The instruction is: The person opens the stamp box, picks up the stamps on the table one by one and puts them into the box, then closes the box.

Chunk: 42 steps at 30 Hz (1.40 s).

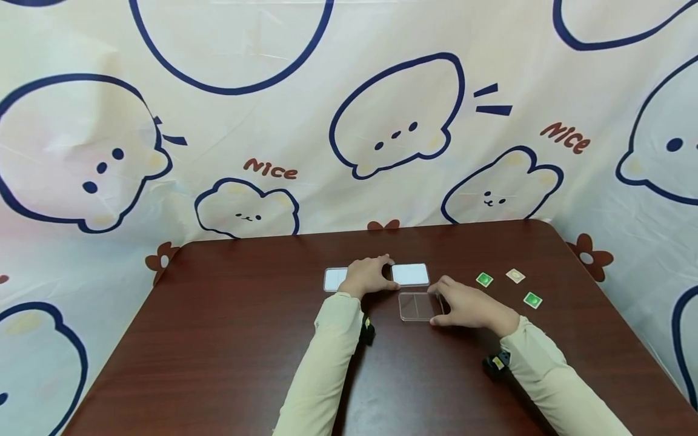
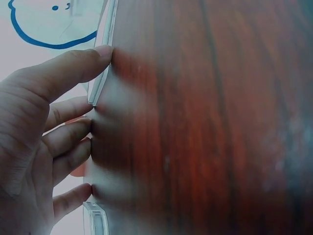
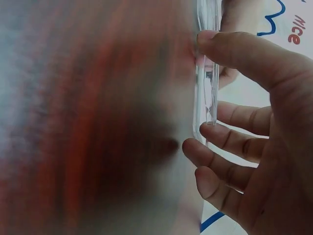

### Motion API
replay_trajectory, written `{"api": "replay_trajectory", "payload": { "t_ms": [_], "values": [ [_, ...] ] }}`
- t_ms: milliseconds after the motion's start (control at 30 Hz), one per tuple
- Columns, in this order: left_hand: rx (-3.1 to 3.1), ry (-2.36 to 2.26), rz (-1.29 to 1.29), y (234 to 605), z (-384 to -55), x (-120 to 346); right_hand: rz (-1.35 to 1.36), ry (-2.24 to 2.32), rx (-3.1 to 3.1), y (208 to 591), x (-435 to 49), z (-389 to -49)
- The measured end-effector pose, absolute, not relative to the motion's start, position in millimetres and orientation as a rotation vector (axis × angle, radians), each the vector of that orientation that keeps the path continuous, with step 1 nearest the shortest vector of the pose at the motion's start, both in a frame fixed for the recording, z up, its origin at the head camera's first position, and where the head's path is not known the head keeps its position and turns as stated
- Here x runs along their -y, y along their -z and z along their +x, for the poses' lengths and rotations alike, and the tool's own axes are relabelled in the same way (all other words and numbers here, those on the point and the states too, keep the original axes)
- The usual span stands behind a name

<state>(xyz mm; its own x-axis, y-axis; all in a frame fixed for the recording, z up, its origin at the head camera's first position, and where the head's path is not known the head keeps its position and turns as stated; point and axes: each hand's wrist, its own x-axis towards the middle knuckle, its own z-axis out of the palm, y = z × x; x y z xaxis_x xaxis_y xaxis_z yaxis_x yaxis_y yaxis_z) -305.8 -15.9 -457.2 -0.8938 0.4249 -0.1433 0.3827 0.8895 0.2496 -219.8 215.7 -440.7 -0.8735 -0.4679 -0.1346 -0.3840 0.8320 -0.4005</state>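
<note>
My left hand point(image 1: 368, 277) spans the left end of a flat white rectangular case point(image 1: 411, 275), thumb at its near edge and index finger at the far one. In the left wrist view the thumb and index finger pinch that case point(image 2: 103, 73), while the other fingertips rest on the table. A second white case point(image 1: 334, 279) lies left of this hand, partly hidden by it. Nearer me, my right hand point(image 1: 469, 306) grips the right end of a clear flat plastic lid point(image 1: 415, 307), thumb in front and fingers behind. The right wrist view shows the thumb on the lid's transparent edge point(image 3: 210, 93).
Two small green square tiles, one farther left point(image 1: 484, 279) and one nearer point(image 1: 532, 300), lie right of my right hand with a pale square tile point(image 1: 515, 275). The dark brown table point(image 1: 218, 339) ends at a patterned cloth backdrop point(image 1: 311, 139).
</note>
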Motion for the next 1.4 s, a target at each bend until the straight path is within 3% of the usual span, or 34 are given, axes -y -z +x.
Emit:
{"api": "replay_trajectory", "payload": {
  "t_ms": [800, 1400],
  "values": [
    [-2.857, -0.345, 0.614, 458, -309, 16, -0.725, 0.372, -2.876, 455, -208, -196],
    [-2.797, -0.401, 0.607, 455, -308, 18, -0.739, 0.519, -2.843, 457, -212, -191]
  ]
}}
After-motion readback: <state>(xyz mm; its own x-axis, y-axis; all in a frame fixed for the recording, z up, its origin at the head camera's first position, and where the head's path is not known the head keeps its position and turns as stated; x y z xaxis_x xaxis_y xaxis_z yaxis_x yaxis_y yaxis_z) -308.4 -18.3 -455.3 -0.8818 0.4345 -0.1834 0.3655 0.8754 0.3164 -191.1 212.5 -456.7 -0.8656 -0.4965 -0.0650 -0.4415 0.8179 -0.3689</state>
